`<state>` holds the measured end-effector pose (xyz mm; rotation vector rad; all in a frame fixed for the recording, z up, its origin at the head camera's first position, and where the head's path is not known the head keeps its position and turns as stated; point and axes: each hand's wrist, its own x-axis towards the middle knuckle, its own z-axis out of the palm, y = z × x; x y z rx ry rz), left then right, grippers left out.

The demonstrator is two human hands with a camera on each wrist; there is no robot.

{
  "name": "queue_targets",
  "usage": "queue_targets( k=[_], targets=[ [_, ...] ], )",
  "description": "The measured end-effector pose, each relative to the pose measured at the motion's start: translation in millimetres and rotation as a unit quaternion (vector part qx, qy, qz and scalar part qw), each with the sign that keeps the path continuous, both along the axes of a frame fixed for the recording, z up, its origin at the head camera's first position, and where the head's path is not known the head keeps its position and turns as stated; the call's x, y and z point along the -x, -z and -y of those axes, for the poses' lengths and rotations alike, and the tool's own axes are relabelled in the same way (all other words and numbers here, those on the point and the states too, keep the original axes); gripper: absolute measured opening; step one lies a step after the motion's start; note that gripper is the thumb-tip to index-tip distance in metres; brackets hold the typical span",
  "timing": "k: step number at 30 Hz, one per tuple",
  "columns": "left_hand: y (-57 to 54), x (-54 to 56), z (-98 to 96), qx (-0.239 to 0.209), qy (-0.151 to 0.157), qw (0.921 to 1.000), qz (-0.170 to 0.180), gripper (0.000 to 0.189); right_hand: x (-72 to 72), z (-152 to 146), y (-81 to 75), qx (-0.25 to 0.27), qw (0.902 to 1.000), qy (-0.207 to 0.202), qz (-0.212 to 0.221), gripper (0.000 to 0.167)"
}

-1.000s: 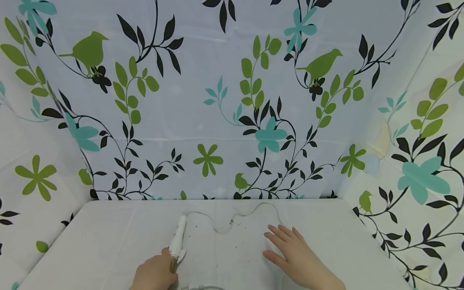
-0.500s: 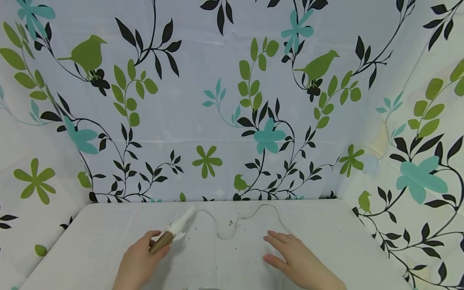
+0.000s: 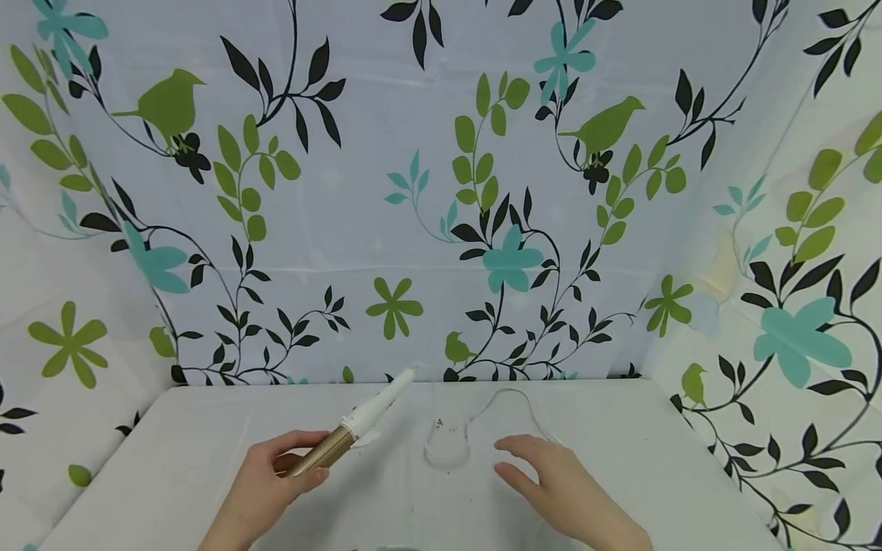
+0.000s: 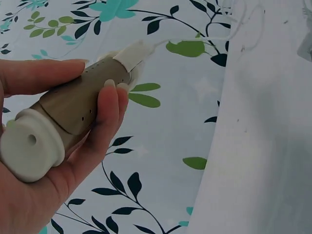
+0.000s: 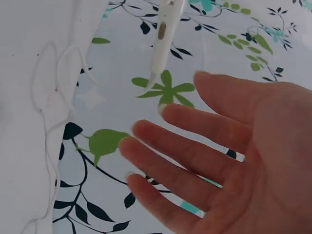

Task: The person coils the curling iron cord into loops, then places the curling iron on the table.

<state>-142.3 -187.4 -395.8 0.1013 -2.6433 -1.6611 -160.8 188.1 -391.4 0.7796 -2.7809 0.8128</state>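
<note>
Fingers [image 4: 109,102] of left hand [image 3: 255,486] curl round a curling iron [image 3: 375,409] by its gold barrel [image 3: 324,451], gripping it thumb against fingers. White end cap [image 4: 27,153] sits at the palm. Iron is raised over the left-centre of the table [image 3: 172,444], tilted, white handle pointing far and right. Probably light to medium, stiff, hard plastic and metal. Barrel looks smooth, so likely a bit slippery; can't tell if it's hot. Best hold: white handle, clear of the button [image 5: 162,30]; cord joint at the tip is likely the fragile bit, don't lift or pull there. Cord [image 3: 444,465] is soft, loops on the table past centre, runs right; may drag or snag. Right hand [image 3: 558,490] holds nothing, fingers loosely spread, near the cord on the right. Patterned cloth [image 3: 344,191] hangs behind the table's far edge.
</note>
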Motion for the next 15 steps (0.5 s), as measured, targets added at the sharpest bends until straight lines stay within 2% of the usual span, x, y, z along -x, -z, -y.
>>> queue_targets(
  k=[3, 6, 9, 12, 15],
  targets=[
    [-8.7, -1.0, -5.0, -0.023, 0.018, 0.9996, -0.005, 0.048, 9.1, 9, -4.2, 0.077, 0.9934, 0.003, -0.085, 0.019],
    [-17.3, -0.3, -11.2, -0.036, 0.032, 0.9985, -0.026, 0.046, 19.4, 17, -6.7, 0.127, 0.9836, 0.028, -0.125, 0.022],
    [-24.6, 1.0, -18.3, -0.054, 0.045, 0.9964, -0.048, 0.044, 27.2, 22, -5.5, 0.145, 0.9795, 0.064, -0.124, 0.032],
    [-30.0, 2.5, -22.8, -0.075, 0.055, 0.9934, -0.066, 0.042, 33.6, 28, -2.2, 0.160, 0.9778, 0.091, -0.100, 0.042],
    [-32.7, 2.6, -22.9, -0.098, 0.056, 0.9898, -0.087, 0.041, 39.6, 34, 1.4, 0.185, 0.9750, 0.101, -0.070, 0.048]
  ],
)
